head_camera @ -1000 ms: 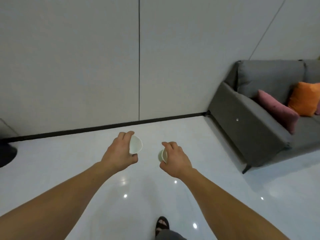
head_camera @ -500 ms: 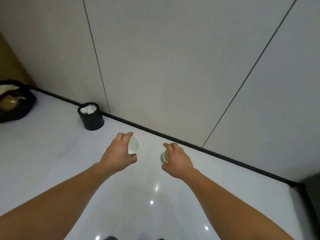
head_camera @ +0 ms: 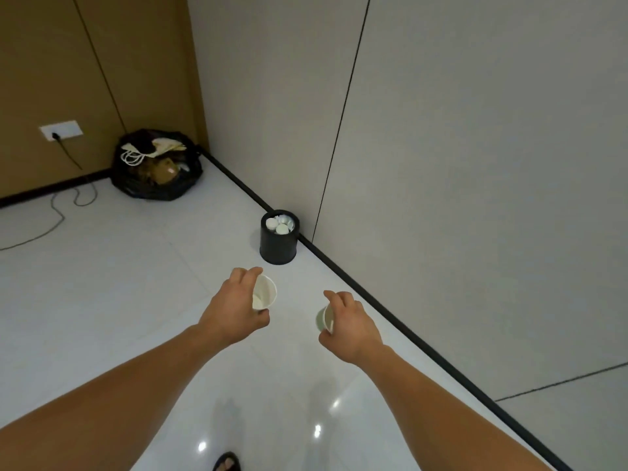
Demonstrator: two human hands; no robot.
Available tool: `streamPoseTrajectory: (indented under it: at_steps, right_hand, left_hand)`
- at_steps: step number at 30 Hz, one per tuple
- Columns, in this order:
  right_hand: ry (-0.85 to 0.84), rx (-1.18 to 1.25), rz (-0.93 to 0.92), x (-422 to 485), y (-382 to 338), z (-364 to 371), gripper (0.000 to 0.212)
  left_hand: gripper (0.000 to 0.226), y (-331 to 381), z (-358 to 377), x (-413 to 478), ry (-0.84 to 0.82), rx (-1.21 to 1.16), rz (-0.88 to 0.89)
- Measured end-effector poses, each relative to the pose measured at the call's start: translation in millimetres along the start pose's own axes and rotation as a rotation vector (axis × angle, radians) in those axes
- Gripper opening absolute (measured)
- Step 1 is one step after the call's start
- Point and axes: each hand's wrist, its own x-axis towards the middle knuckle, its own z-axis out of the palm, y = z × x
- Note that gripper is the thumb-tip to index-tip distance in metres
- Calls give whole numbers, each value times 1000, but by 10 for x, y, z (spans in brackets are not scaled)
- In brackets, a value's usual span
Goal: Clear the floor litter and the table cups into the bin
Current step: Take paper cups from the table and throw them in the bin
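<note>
1. A plain indoor room, whether office or home I cannot tell: glossy white tiled floor (head_camera: 119, 283), grey panelled wall (head_camera: 475, 164) with black skirting (head_camera: 373, 294) just behind the bin (head_camera: 279, 237).
2. Well left of the bin, a brown wall (head_camera: 68, 62) with a socket (head_camera: 62, 130), and a full rubbish bag (head_camera: 157, 164) in the corner.

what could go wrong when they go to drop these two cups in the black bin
1. The black bin already holds white cups almost to its rim, so two more may roll off the pile.
2. The left hand and right hand hold the left cup and right cup tipped sideways; any dregs could drip onto the glossy floor.
3. The bin stands ahead of both hands, so a toss from here might miss.
</note>
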Motion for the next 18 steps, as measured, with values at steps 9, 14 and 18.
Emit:
streamPoseTrajectory:
  at_steps: [9,14,18]
  right_hand:
    - [14,17,2,1431,-222,-229,79]
    - [11,13,-1,2509,3,-406,80]
    - [-19,47,-39,3338,42,-627,81]
  left_hand:
    - [86,-426,-170,1515,-25,-5,48]
    - [87,-455,-46,2527,-27,12,47]
    - [88,-499,-114,3242,-27,34,-9]
